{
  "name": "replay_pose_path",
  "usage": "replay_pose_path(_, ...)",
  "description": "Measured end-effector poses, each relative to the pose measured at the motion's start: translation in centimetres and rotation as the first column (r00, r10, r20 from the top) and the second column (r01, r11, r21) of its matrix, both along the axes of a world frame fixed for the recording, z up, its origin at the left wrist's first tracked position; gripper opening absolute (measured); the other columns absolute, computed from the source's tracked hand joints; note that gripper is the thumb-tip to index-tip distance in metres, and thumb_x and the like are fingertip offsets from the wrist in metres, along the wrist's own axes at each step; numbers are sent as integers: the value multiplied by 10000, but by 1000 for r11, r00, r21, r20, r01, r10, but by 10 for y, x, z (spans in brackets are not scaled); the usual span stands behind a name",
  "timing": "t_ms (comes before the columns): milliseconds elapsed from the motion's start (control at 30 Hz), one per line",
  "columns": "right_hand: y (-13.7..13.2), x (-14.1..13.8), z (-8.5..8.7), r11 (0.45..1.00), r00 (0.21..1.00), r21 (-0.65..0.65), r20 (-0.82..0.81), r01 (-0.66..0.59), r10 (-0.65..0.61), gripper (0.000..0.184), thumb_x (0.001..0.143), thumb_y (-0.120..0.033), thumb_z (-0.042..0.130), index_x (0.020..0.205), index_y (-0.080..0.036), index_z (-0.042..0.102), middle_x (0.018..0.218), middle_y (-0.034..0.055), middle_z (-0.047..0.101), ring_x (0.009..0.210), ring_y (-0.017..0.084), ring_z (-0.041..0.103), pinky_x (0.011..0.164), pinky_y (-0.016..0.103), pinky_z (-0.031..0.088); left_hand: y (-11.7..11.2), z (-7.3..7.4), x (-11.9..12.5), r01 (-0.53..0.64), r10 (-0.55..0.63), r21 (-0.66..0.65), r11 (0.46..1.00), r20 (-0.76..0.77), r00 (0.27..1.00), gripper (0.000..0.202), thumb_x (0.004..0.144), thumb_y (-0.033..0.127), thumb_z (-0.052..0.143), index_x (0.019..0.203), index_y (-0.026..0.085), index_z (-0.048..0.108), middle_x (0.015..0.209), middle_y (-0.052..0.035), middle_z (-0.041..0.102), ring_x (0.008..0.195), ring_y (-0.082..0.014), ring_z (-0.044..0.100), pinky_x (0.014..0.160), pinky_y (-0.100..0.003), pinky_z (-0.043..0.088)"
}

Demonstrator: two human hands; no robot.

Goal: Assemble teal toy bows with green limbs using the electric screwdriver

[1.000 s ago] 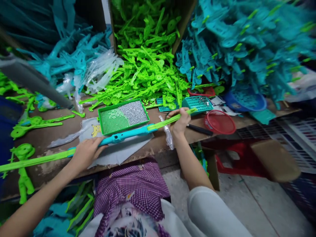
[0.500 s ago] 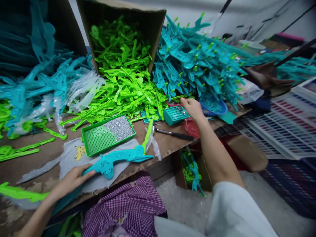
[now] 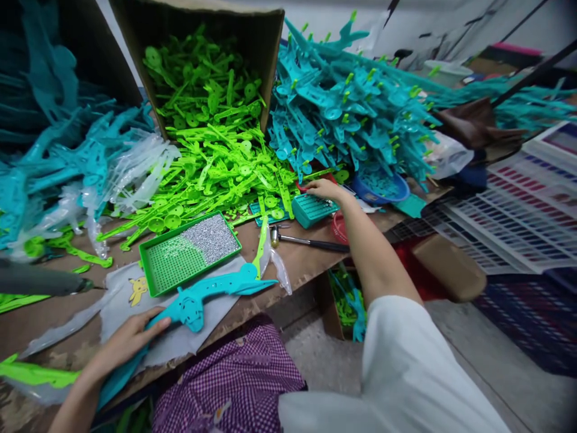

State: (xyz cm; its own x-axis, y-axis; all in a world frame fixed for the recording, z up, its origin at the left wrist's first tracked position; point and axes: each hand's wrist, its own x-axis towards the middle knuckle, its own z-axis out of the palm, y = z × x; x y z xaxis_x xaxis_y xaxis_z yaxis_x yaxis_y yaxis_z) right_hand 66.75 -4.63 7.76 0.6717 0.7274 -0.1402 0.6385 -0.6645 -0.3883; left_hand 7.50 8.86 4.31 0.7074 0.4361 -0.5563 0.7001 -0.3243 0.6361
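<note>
My left hand (image 3: 121,343) grips the handle end of a long teal plastic toy sword (image 3: 205,294) that lies on a grey cloth (image 3: 180,337) at the bench's front edge. A green plastic strip (image 3: 260,246) sticks up from the sword's far end. My right hand (image 3: 325,189) reaches far across the bench and rests, fingers bent, on the top of a small teal tray (image 3: 313,209) of small parts, beside the pile of green plastic parts (image 3: 216,174). What its fingers hold, if anything, is hidden.
A green tray (image 3: 189,251) of silver screws sits behind the sword. A hammer (image 3: 306,242) lies right of it. A tipped cardboard box (image 3: 202,36) spills green parts. Teal parts (image 3: 351,102) are heaped at back right and left. A blue bowl (image 3: 383,186) and red basket (image 3: 338,227) stand near my right arm.
My right hand let go of the green strip, swung out over the small teal tray and then came down onto it. The view turned right. My left hand slid back along the sword.
</note>
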Motion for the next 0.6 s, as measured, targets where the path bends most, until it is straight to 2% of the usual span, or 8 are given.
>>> replay_pose_path(133, 1, 1, -1, 984, 997, 164, 18, 69, -72, 258, 780, -300, 643, 895, -87, 735, 798, 73, 741, 709, 144, 615, 718, 255, 439, -1, 0, 0, 14, -14, 2, 1000, 33, 999, 608, 823, 649, 489, 1187, 196, 670, 1190, -83, 687, 1046, -306, 650, 956, -417, 502)
replay_pose_path(233, 5, 0, 4, 876, 950, 389, 7, 285, -312, 220, 763, -282, 651, 801, -74, 710, 751, 111, 721, 716, 171, 620, 747, 296, 449, -2, 2, 1, 11, -12, 12, 1000, 53, 999, 558, 826, 628, 503, 1143, 208, 690, 1129, -71, 712, 1006, -298, 663, 924, -407, 518)
replay_pose_path(333, 0, -15, 12, 793, 907, 492, 14, 360, -421, 254, 843, -297, 545, 878, -83, 678, 819, 142, 712, 769, 190, 639, 815, 353, 460, -4, 5, 2, 6, -6, 6, 1000, 66, 998, 529, 834, 615, 504, 1121, 214, 696, 1127, -63, 714, 1014, -288, 661, 912, -377, 520)
replay_pose_path(400, -9, -49, 15, 741, 922, 579, -48, 340, -385, 277, 872, -342, 508, 948, -117, 651, 803, 109, 702, 711, 182, 641, 776, 369, 489, -5, 7, 3, 4, -3, -6, 1000, 78, 997, 512, 839, 606, 506, 1113, 219, 698, 1147, -57, 707, 1039, -285, 654, 920, -362, 511)
replay_pose_path(433, -14, -74, 15, 684, 935, 650, -130, 331, -329, 268, 860, -368, 537, 960, -141, 641, 765, 79, 693, 654, 177, 634, 722, 368, 508, -5, 7, 3, -1, 2, -14, 1000, 83, 997, 507, 839, 601, 511, 1120, 221, 695, 1167, -55, 700, 1054, -283, 649, 931, -357, 503)
replay_pose_path(467, -21, -105, 14, 620, 954, 725, -226, 301, -199, 257, 833, -389, 583, 964, -175, 638, 731, 43, 684, 629, 173, 633, 693, 365, 520, -5, 6, 3, -7, 9, -22, 1000, 87, 996, 507, 837, 596, 518, 1133, 221, 688, 1190, -55, 690, 1071, -280, 642, 946, -356, 492)
replay_pose_path(500, -27, -140, 10, 598, 950, 752, -306, 277, -56, 253, 801, -402, 630, 955, -201, 642, 703, 17, 677, 624, 171, 638, 684, 361, 529, -5, 6, 3, -12, 15, -30, 999, 90, 996, 511, 834, 591, 526, 1147, 219, 681, 1209, -57, 680, 1083, -279, 636, 957, -358, 483)
replay_pose_path(600, -43, -250, -7, 644, 864, 724, -465, 247, 192, 199, 796, -410, 653, 879, -229, 640, 788, 25, 710, 739, 177, 676, 710, 343, 540, -5, 3, 1, -22, 25, -36, 999, 85, 996, 519, 832, 591, 529, 1152, 207, 671, 1220, -64, 673, 1090, -273, 627, 962, -359, 470)
